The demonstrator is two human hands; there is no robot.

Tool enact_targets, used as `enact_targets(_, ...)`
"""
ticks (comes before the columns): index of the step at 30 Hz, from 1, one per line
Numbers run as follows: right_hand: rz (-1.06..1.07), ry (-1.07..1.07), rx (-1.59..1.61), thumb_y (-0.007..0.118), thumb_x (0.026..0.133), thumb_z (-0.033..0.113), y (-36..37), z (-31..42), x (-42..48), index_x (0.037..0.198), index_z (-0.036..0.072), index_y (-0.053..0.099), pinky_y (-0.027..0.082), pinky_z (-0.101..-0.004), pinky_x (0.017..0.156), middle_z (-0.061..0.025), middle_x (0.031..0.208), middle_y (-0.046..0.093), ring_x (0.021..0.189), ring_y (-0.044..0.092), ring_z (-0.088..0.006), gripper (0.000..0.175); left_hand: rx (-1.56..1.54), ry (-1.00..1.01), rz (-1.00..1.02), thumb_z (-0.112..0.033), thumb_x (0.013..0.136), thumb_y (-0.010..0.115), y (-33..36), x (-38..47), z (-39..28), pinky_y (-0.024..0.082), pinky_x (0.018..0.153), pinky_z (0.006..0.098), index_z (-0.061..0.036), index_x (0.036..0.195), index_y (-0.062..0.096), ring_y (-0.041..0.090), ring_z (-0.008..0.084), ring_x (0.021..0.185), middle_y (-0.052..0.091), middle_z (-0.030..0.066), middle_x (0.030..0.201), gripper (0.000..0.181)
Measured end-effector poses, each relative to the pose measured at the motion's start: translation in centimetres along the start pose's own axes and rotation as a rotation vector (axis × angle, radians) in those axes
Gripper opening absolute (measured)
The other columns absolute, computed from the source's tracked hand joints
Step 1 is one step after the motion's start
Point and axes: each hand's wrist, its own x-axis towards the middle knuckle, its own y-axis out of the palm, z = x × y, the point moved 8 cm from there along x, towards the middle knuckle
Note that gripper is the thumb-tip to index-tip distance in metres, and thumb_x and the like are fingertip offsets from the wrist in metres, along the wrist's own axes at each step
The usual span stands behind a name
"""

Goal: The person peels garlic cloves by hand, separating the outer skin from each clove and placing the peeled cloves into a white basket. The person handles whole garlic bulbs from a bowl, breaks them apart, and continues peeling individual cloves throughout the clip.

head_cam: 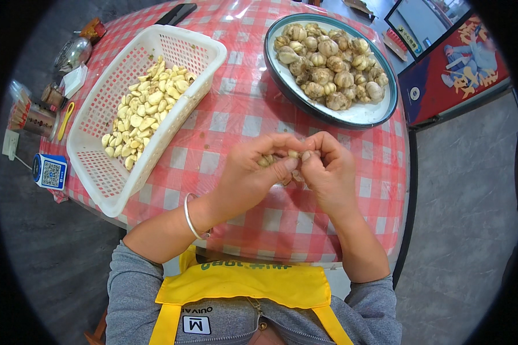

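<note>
Between both thumbs and forefingers I pinch a small pale garlic clove [293,153] above the table. My left hand [252,168] also has several cloves [265,161] tucked under its curled fingers. My right hand [330,172] meets it from the right, fingertips bent in on the clove. Scraps of papery garlic skin [298,176] show just below the thumbs. Beyond my hands, an enamel basin [377,116] with a dark rim holds unpeeled garlic bulbs [328,64]. To the left, a white plastic basket [96,92] contains a heap of peeled cloves [149,112].
A red-and-white checked tablecloth [224,125] under clear plastic covers the table. Along its left edge stand a metal toothpick holder [43,120], a yellow-handled peeler [66,120], a glass jar [75,52] and a printed-code stand [50,171]. A black phone [177,14] lies behind the basket.
</note>
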Motion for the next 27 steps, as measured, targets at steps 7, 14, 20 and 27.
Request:
enact_targets(7, 0.166, -0.02, 0.189, 0.046, 0.088, 0.005, -0.2, 0.1, 0.1, 0.077, 0.002, 0.05, 0.039, -0.0218, 0.052, 0.0013, 0.065, 0.05, 0.058, 0.047, -0.0055, 0.012, -0.238, -0.219, -0.048, -0.011, 0.091, 0.061, -1.6, 0.3, 1.9, 0.049, 0.057, 0.0222, -0.0038, 0.105, 0.059, 0.06, 0.0094, 0.068, 0.066, 0.007, 0.085, 0.016)
enact_targets(14, 0.112, -0.115, -0.117, 0.057, 0.09, 0.012, 0.3, 0.9, -0.1, 0.08, 0.001, 0.054, 0.038, -0.022, 0.05, -0.0004, 0.063, 0.055, 0.056, 0.048, -0.0046, 0.015, -0.397, -0.269, -0.051, -0.009, 0.09, 0.061, -1.5, 0.2, 2.1, 0.05, 0.057, 0.0233, -0.0032, 0.102, 0.061, 0.06, 0.0092, 0.067, 0.065, 0.0056, 0.082, 0.013)
enact_targets(20, 0.093, -0.138, -0.121, 0.061, 0.088, 0.009, 0.8, 1.0, -0.2, 0.083, 0.001, 0.056, 0.037, -0.0215, 0.048, -0.0008, 0.063, 0.055, 0.056, 0.047, -0.0033, 0.011, -0.26, -0.209, -0.059, -0.009, 0.088, 0.065, -1.5, 0.2, 1.1, 0.045, 0.058, 0.0188, -0.0005, 0.098, 0.062, 0.058, 0.0062, 0.068, 0.065, 0.0043, 0.083, 0.014)
enact_targets(27, 0.043, -0.183, -0.217, 0.061, 0.085, 0.005, 0.4, 0.4, -0.3, 0.083, 0.0, 0.057, 0.037, -0.0216, 0.049, -0.0005, 0.063, 0.055, 0.057, 0.048, -0.0038, 0.007, -0.134, -0.134, -0.03, -0.008, 0.086, 0.067, -1.5, 0.1, 0.6, 0.045, 0.056, 0.0192, 0.0013, 0.095, 0.062, 0.058, 0.0057, 0.067, 0.066, 0.0048, 0.081, 0.014)
